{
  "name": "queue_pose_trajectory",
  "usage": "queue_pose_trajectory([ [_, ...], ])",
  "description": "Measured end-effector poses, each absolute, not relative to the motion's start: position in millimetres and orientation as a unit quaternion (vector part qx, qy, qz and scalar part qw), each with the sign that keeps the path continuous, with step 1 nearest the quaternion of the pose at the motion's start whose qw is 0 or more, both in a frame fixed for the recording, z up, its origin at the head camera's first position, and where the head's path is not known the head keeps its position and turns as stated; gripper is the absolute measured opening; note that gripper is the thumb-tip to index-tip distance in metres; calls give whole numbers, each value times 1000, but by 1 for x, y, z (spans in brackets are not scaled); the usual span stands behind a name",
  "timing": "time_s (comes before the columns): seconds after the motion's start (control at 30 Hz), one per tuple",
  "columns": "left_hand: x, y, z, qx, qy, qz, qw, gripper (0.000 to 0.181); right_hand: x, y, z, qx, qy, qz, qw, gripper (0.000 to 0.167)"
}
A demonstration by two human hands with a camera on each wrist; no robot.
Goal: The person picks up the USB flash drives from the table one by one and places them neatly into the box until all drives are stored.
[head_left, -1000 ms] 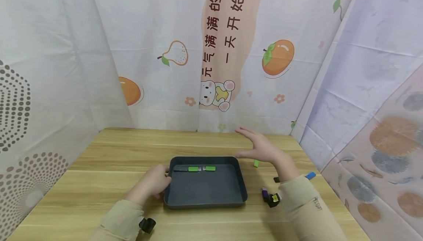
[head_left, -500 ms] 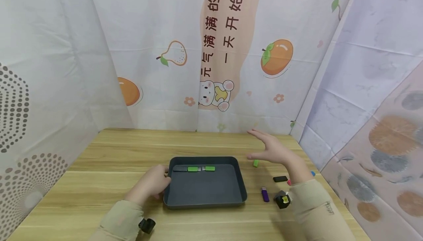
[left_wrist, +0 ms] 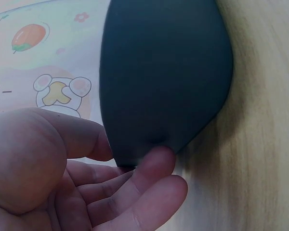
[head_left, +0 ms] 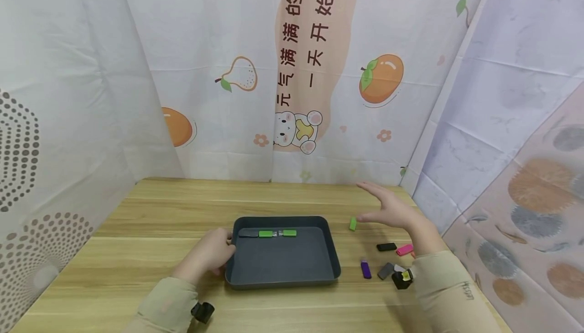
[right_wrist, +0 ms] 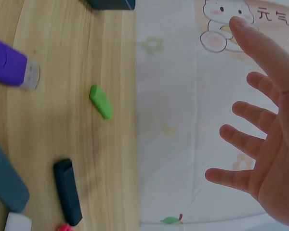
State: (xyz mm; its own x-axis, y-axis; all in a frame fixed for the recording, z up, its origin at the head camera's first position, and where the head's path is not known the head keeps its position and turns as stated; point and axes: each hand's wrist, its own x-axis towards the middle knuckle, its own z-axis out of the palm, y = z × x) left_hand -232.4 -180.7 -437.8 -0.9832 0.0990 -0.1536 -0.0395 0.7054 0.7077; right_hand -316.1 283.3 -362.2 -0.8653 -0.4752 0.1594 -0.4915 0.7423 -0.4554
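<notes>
My left hand (head_left: 214,251) pinches the left rim of a dark grey tray (head_left: 335,252); the left wrist view shows the thumb and fingers at the tray wall (left_wrist: 164,72). Along the tray's far side lie a dark grey stick (head_left: 248,233) and two green USB flash drives (head_left: 265,234), their metal plugs facing each other. My right hand (head_left: 394,214) hovers above the table right of the tray, fingers spread, holding nothing. Nearest to it is a small green piece (head_left: 353,223), plain in the right wrist view, apart from the fingers.
Right of the tray lie a purple USB flash drive (head_left: 366,268), a black stick (head_left: 386,247), a pink one (head_left: 404,250) and a grey one (head_left: 386,271). A white piece (head_left: 399,268) is partly hidden by the wrist camera (head_left: 402,279). A printed curtain (head_left: 210,120) hangs behind the table.
My right hand has moved right, away from the tray, and the black, pink and grey sticks have come into view from behind the arm. The left hand and tray stay put.
</notes>
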Motion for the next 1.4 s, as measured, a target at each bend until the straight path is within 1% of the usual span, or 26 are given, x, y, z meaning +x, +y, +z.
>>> queue_pose_trajectory([
  [0.1,-232,-181,-438,16,920,381,92,46,-317,292,-366,257,-933,252,15,98],
  [0.37,-232,-180,-437,16,919,381,98,47,-315,319,-382,261,-935,240,18,92],
  [0.7,-231,-180,-435,14,919,383,97,46,-309,341,-395,229,-952,201,11,85],
  [0.93,-231,-180,-436,14,919,383,96,46,-308,353,-408,240,-952,190,24,81],
  [1.2,-231,-181,-436,16,918,385,96,44,-299,361,-421,209,-945,250,-37,87],
  [1.4,-231,-181,-436,14,918,385,96,44,-297,367,-429,191,-948,251,-50,89],
])
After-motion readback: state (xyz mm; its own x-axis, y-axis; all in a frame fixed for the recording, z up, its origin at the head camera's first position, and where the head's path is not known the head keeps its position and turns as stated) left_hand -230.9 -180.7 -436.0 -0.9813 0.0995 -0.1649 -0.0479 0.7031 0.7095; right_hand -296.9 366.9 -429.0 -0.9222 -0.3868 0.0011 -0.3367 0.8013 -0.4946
